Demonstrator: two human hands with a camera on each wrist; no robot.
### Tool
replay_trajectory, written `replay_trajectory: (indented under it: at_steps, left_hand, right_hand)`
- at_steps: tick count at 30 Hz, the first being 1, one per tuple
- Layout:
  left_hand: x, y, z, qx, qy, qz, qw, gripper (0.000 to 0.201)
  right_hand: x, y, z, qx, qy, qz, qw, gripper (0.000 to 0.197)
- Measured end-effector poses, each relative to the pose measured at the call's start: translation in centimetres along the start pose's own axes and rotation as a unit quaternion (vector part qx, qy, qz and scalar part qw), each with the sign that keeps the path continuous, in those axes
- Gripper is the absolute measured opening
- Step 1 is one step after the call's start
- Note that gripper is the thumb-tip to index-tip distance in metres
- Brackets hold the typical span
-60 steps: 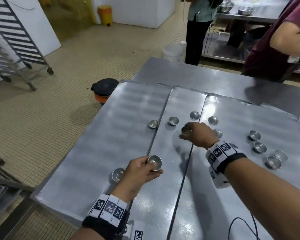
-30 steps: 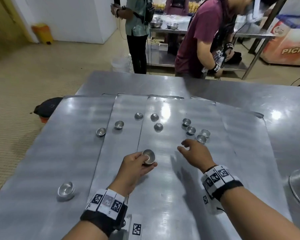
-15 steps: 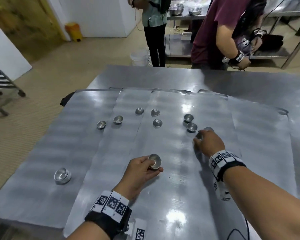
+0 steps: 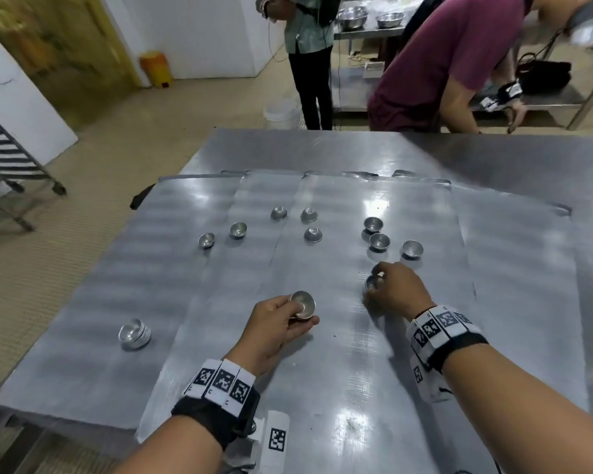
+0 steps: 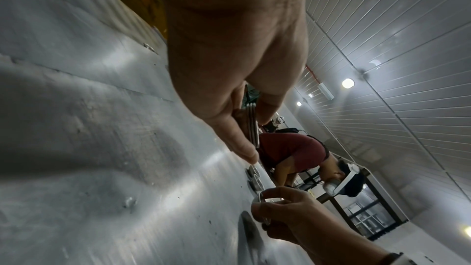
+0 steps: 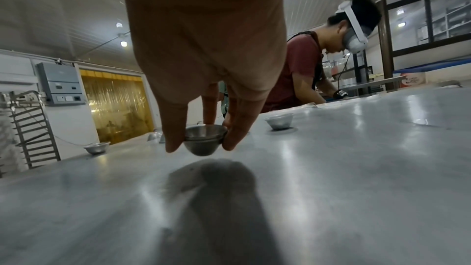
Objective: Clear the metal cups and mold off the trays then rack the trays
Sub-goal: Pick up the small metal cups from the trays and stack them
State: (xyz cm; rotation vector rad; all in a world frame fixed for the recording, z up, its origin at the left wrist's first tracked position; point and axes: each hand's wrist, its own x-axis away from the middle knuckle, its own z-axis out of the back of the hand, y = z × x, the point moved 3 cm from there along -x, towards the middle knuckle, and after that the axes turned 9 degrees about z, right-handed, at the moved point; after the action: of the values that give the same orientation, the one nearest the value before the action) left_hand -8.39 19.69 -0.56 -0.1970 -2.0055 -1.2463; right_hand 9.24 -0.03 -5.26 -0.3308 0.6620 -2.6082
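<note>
Item: right hand (image 4: 395, 292) pinching nested cups (image 6: 203, 138) just above tray (image 4: 339, 371), left hand (image 4: 274, 323) gripping cup stack (image 4: 302, 304) nearby; risk: smooth nested metal slipping, clattering down.

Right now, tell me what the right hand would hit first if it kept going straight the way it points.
Probably the nearer upright metal cup just beyond the right hand, which already holds nested cups. Depth is unclear; the lone cup sits slightly right of that line.
</note>
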Motion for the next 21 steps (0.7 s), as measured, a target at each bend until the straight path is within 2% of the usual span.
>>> replay_trajectory:
  at_steps: [9, 13, 16, 21]
  left_hand:
    - [-1.4, 1.5, 4.0, -0.044, -0.022, 0.018, 0.999, 0.02]
    - [-2.5, 2.2, 6.6, -0.051, -0.006, 0.018, 0.999, 0.016]
    - [-2.6, 2.6, 7.8, -0.067, -0.015, 0.002, 0.998, 0.012]
    - [-2.7, 3.4, 8.3, 0.038, -0.03, 0.032, 0.998, 0.022]
  right_hand:
    - [2.5, -5.7, -2.5, -0.029, -0.017, 0.001, 0.999, 0.031]
    - [3.4, -10.8, -2.3, -0.134, 0.027, 0.029, 0.99, 0.046]
    - [4.1, -15.1, -2.9, -0.188, 0.042, 0.082, 0.978, 0.048]
    - [3.8, -18.3, -5.5, -0.177, 0.042, 0.118, 0.976, 0.052]
